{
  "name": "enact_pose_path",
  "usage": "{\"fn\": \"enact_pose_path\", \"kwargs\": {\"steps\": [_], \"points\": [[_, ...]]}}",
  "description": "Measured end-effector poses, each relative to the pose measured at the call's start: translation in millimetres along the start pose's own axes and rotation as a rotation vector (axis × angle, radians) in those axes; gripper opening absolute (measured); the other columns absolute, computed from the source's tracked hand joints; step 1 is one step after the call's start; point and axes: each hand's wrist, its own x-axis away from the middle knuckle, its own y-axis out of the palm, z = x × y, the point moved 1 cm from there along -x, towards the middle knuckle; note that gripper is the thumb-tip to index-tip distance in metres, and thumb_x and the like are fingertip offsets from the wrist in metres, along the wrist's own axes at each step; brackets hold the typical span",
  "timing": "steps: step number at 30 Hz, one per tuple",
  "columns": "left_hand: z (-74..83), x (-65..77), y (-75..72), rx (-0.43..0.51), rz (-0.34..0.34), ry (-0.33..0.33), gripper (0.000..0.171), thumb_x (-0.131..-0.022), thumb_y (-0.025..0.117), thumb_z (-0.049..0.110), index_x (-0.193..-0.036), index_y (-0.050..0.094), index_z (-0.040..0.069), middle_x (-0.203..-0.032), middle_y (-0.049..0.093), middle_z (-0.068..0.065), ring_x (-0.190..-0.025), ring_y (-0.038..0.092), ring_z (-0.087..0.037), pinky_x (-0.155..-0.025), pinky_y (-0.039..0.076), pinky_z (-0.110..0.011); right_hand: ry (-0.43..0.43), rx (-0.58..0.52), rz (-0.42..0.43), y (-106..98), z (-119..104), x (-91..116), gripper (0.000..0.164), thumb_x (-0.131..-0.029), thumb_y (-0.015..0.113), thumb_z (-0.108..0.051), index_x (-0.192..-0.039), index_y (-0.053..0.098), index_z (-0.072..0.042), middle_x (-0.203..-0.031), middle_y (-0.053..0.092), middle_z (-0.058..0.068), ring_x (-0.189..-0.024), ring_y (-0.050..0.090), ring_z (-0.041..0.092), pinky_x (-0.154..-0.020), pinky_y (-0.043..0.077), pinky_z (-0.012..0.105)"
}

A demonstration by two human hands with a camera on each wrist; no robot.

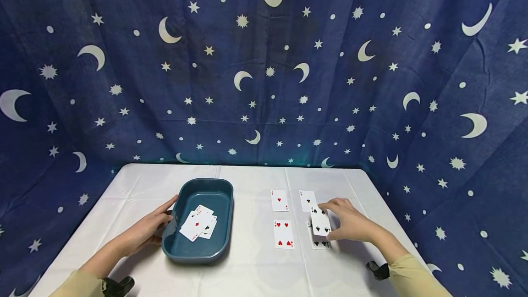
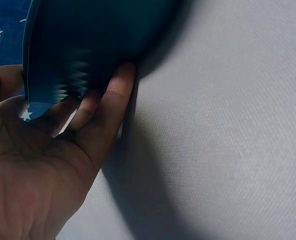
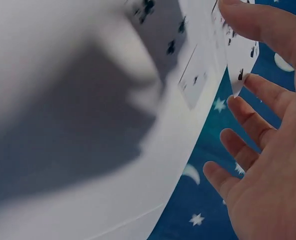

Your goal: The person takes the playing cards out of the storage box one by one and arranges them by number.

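Observation:
My left hand (image 1: 142, 233) is at the left side of a dark teal dish (image 1: 198, 252), its fingers touching the outer wall (image 2: 47, 55). Inside the dish lie a few face-up playing cards (image 1: 194, 226), overlapping, a diamond card on top. On the right, my right hand (image 1: 350, 221) pinches a spade playing card (image 1: 320, 220) by its edges, thumb on the near side and fingers on the far side. Whether more cards are behind it, I cannot tell. It hovers over a clubs card (image 1: 316, 245) on the table, partly hiding it.
An ace of hearts (image 1: 279, 201) and an ace of clubs (image 1: 306, 200) lie face up in the far row. A hearts card with several pips (image 1: 283, 237) lies nearer. The white-covered table (image 1: 247, 269) ends against a blue curtain (image 1: 264, 104).

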Motion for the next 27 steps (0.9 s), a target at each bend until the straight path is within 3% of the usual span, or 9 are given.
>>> {"fn": "enact_pose_path", "kwargs": {"steps": [12,27], "points": [[-1.0,0.0,-1.0,0.001,-0.010,0.009,0.070,-0.106,0.043,0.019,-0.166,0.009,0.026,-0.152,0.026,-0.029,-0.119,0.052,-0.035,-0.080,0.057,-0.051,0.093,-0.030,-0.058,-4.8,34.9,21.9,0.090,-0.064,0.094,-0.027,-0.145,0.057,-0.013,-0.142,0.048,0.013,-0.130,0.037,0.040,-0.100,0.037,0.065],[-2.1,-1.7,-1.4,-0.016,-0.002,0.015,0.070,-0.106,0.043,0.018,-0.166,0.009,0.025,-0.153,0.026,-0.031,-0.122,0.051,-0.038,-0.081,0.056,-0.053,0.169,-0.011,-0.116,-6.5,54.4,32.9,0.089,-0.058,0.095,-0.019,-0.140,0.061,-0.013,-0.140,0.051,0.014,-0.129,0.038,0.043,-0.100,0.035,0.070]]}}
